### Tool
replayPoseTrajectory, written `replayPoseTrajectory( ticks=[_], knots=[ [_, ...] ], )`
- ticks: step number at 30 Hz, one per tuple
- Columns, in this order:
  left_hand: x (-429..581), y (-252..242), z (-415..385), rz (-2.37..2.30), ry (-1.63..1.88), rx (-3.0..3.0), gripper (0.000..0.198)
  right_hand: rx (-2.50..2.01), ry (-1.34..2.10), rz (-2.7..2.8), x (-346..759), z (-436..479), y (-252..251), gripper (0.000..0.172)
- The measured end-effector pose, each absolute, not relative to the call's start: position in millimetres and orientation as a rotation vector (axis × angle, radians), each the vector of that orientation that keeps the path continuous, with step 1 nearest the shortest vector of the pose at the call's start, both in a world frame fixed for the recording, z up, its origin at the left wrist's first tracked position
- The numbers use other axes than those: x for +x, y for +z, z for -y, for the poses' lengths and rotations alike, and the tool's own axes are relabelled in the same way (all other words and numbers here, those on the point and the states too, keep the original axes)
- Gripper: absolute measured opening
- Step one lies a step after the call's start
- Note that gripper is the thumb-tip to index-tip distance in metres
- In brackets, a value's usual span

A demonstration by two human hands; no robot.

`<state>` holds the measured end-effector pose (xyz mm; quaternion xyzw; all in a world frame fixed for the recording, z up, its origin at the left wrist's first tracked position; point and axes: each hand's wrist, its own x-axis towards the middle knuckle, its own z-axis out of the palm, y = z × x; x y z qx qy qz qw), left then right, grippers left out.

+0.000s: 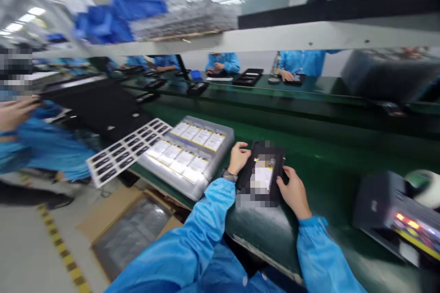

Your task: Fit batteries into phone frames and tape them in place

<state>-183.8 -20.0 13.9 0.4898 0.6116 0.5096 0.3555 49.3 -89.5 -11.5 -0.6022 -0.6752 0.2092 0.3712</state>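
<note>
A shallow black tray (243, 178) lies on the green bench in front of me. Inside it is a flat part with a white label and yellow edging, partly blurred out. My left hand (239, 158) has its fingers curled at the tray's upper left edge. On the opposite side, my right hand (294, 192) grips the right edge between thumb and fingers. To the left of my left hand is a clear plastic blister tray (220, 155) with several white-labelled flat parts (197, 165) in two rows.
A sheet of black stickers (129, 149) lies beyond the blister tray. At right stands a tape dispenser (395, 219) with lit red digits. A cardboard box (134, 229) sits below the bench's left edge. Co-workers in blue sleeves (302, 62) work opposite; another person (44, 142) is at left.
</note>
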Motion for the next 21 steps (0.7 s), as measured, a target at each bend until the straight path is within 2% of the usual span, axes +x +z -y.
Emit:
replayPoseTrajectory(
  ticks=[4,10,17,21],
  knots=[
    [-179,14,26,-1.686,1.316,1.427,0.037,-1.598,0.555,1.757,57,82,-23,0.058],
    [-170,20,37,-1.778,1.225,1.569,0.042,-1.684,0.579,1.774,65,77,-26,0.065],
    [-172,35,41,-1.869,1.062,1.707,0.035,-1.613,0.559,1.721,53,81,-21,0.065],
    [-169,47,52,-1.832,0.945,1.818,0.040,-1.511,0.531,1.711,44,87,-14,0.055]
  ],
)
